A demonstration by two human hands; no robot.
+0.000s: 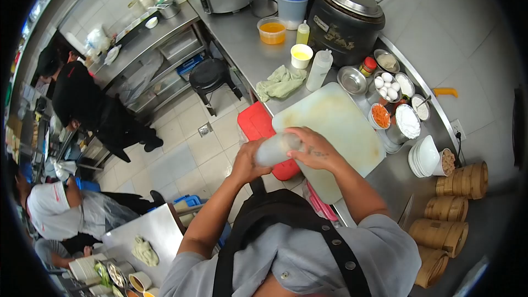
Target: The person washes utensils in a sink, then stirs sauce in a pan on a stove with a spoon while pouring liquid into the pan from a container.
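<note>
Between my two hands is a translucent, whitish plastic bottle, tilted and smeared by motion, so its exact kind and contents are hard to make out. My left hand wraps round its lower left end. At the other end, my right hand closes over the top, where a greyish round part shows. Both hands are above the near left edge of a large white cutting board. Beyond the board stand a clear squeeze bottle and a crumpled green cloth.
Along the wall are bowls of eggs, grated carrot and white powder, plus bamboo steamers. A black soup warmer stands at the back. A red bin is below the counter edge. Co-workers stand at left.
</note>
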